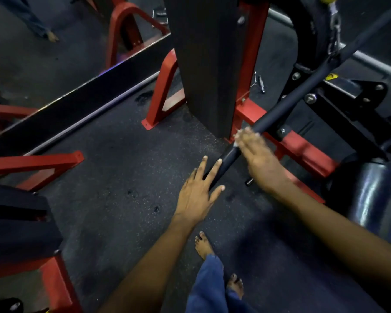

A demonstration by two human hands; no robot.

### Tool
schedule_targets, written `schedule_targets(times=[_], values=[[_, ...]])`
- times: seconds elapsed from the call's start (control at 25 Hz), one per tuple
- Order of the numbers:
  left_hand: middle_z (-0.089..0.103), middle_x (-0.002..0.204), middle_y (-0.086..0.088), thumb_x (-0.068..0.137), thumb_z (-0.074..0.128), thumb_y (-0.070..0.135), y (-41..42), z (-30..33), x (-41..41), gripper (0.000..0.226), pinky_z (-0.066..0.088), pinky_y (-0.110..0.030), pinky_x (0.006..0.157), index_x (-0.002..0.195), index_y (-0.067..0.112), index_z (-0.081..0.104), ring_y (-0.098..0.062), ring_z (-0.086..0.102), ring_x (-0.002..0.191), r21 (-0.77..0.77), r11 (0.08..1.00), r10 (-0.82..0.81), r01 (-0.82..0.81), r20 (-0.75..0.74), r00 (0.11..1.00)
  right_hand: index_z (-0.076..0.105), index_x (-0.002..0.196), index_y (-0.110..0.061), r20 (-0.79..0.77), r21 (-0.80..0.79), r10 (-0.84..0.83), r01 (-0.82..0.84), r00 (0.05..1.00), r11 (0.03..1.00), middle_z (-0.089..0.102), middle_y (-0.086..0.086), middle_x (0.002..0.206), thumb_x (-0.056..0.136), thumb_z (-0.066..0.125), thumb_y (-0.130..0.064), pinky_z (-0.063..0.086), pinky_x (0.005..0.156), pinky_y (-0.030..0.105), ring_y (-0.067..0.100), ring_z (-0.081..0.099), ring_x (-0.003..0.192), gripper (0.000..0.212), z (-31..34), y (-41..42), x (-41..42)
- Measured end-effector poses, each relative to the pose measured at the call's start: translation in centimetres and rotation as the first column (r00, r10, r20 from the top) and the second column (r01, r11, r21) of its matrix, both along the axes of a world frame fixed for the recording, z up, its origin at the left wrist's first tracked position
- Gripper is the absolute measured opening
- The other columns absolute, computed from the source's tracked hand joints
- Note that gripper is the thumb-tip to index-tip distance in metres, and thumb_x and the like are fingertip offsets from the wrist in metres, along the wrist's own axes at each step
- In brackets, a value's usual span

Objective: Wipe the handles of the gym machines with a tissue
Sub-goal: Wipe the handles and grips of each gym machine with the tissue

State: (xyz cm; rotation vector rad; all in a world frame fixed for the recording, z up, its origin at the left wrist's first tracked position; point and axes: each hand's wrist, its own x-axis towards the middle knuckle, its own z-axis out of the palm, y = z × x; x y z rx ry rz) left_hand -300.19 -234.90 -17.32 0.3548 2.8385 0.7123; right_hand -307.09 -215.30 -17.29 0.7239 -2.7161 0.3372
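Wiping under way — right hand (255, 154) pressed tissue (236, 143) flat on bar handle (280, 111). Left hand (198, 188) open-fingered, steadying its end. Next, likely: stroke along.

black handle (278, 111), red frame (160, 91), seemingly white tissue (236, 143)

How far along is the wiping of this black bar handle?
In hand: the right hand presses a white tissue on the long black bar handle near its lower end, while the left hand steadies the tip. The upper stretch toward the chain looks left. Nothing shows as done.
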Motion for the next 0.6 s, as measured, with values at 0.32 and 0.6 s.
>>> schedule_targets(times=[0.32, 0.6], values=[[0.046, 0.130, -0.003, 0.102, 0.033, 0.044, 0.7, -0.3, -0.8, 0.066, 0.048, -0.040, 0.073, 0.137, 0.037, -0.022, -0.029, 0.063, 0.090, -0.123, 0.992, 0.043, -0.040, 0.023, 0.999, 0.054, 0.125, 0.005, 0.016, 0.002, -0.082, 0.082, 0.996, 0.997, 0.052, 0.025, 0.131, 0.087, 0.029, -0.002, 0.024, 0.114, 0.042, 0.038, 0.042, 0.129, 0.046, 0.5, 1.7, -2.6], [0.049, 0.117, -0.007, 0.094, 0.024, 0.052, 0.9, -0.6, -1.0, 0.064, 0.050, -0.048, 0.069, 0.139, 0.036, -0.019, -0.034, 0.063, 0.079, -0.107, 0.994, 0.027, -0.028, -0.015, 1.000, 0.065, 0.102, 0.001, 0.200, -0.143, -0.222, 0.252, 0.954, 0.957, 0.060, 0.021, 0.105, 0.081, 0.050, 0.003, 0.036, 0.099, 0.039, 0.043, 0.054, 0.105, 0.026, 1.8, 5.1, -9.0]])
